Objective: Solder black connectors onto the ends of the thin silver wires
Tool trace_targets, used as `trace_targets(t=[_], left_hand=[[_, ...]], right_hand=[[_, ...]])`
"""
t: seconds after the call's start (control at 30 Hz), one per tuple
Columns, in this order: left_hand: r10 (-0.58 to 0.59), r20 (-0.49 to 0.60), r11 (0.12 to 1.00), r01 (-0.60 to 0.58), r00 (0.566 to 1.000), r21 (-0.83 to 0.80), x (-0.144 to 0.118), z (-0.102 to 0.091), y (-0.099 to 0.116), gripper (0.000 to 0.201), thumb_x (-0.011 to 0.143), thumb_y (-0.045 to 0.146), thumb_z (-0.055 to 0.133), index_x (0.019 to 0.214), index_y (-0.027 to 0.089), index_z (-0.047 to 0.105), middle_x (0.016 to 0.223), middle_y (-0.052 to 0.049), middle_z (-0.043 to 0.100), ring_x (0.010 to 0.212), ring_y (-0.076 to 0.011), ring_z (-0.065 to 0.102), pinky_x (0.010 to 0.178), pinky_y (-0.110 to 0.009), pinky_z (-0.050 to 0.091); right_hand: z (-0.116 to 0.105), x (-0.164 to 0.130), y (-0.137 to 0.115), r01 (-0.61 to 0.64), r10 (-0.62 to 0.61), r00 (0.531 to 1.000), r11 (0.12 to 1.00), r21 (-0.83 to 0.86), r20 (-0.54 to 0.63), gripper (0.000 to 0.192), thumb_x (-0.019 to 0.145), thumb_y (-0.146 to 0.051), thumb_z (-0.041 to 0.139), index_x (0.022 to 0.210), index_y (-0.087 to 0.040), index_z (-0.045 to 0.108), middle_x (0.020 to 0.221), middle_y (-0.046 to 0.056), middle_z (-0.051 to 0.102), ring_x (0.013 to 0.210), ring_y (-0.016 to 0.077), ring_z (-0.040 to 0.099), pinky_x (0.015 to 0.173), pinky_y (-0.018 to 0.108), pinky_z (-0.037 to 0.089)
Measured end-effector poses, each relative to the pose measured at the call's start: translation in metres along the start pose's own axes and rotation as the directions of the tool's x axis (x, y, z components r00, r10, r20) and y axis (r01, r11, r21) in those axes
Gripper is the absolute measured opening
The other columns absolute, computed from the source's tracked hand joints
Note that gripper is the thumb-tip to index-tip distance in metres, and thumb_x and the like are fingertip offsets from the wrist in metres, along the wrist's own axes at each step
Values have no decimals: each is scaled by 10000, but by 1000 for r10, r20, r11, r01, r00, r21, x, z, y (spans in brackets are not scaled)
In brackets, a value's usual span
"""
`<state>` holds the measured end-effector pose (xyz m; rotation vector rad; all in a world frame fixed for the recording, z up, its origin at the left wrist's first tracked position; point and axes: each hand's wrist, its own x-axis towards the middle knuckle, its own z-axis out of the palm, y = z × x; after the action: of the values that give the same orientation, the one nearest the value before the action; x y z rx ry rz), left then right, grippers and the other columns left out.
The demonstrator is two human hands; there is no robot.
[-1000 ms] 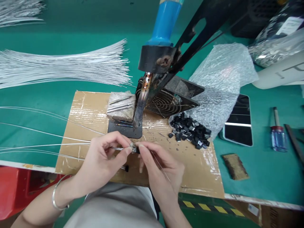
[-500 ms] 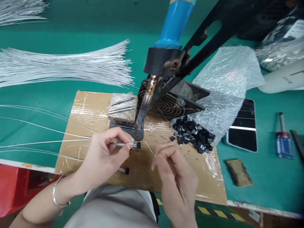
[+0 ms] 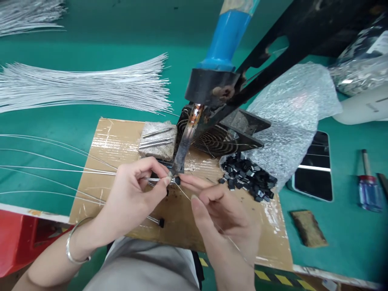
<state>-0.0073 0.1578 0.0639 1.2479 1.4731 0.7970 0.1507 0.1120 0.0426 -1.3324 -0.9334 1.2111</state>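
My left hand (image 3: 130, 202) pinches thin white wires (image 3: 100, 172) close to a small black connector (image 3: 177, 180). The tip of a mounted soldering iron (image 3: 182, 149) comes down right by these fingertips; I cannot tell whether it touches the joint. A thin strand of solder wire (image 3: 183, 193) runs through my right hand (image 3: 227, 222), closed on it between thumb and fingers. Its front end reaches the connector, and an outstretched right finger lies beside the connector. Another black connector (image 3: 161, 222) on wires lies below my left hand on the cardboard (image 3: 103, 141).
A fan (image 3: 215, 139) sits behind the iron. Metal rods lie on a wrapped block (image 3: 159, 139). Loose black connectors (image 3: 250, 178) are heaped by bubble wrap (image 3: 291, 117). Further right are a phone (image 3: 315, 169), a brown pad (image 3: 308, 228) and a screwdriver (image 3: 369, 190). White wires (image 3: 85, 89) lie bundled at left.
My right hand has moved left and brought the solder wire up to the connector. The left-hand connector has risen slightly, closer to the iron's tip. The view has shifted a little.
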Motion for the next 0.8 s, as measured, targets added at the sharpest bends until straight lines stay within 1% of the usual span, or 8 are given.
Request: trace_targets(t=[0.13,0.33,0.53,0.7,0.8], left_hand=[[5,-7,1000,-5,1000,-9,3,-1,2,86,802,225,682,727,185,677,791,-48,714,638,-145,583,504,-254,353],[9,-38,1000,-10,999,-7,7,-1,4,68,786,218,684,728,183,685,847,-71,747,722,-179,646,530,-262,385],[28,-45,999,-29,999,-19,6,-2,5,80,801,198,682,723,189,671,815,-37,733,659,-145,606,511,-257,359],[45,-48,999,-46,998,-14,5,-2,6,82,815,188,681,734,190,673,799,-24,723,641,-132,585,505,-258,338],[45,-47,999,-46,998,-17,6,-2,6,95,818,189,686,725,192,669,809,-26,728,660,-137,596,509,-255,343]], right_hand=[[2,3,-2,-34,34,999,999,31,7,209,950,-242,671,758,-235,590,1165,56,797,1070,211,766,1048,415,594],[1,8,-2,-41,41,999,999,13,-4,221,939,-275,704,752,-232,594,1155,101,799,1075,252,770,1026,472,608],[-2,12,2,18,-19,998,1000,19,52,200,946,-260,700,768,-230,614,1173,89,801,1090,248,775,1019,440,613],[-2,13,2,22,-24,998,999,39,54,192,952,-241,697,775,-235,622,1181,59,800,1108,229,771,1028,405,607],[-1,13,1,24,-26,998,999,39,53,188,949,-243,704,777,-235,626,1185,59,799,1102,227,772,1021,400,610]])
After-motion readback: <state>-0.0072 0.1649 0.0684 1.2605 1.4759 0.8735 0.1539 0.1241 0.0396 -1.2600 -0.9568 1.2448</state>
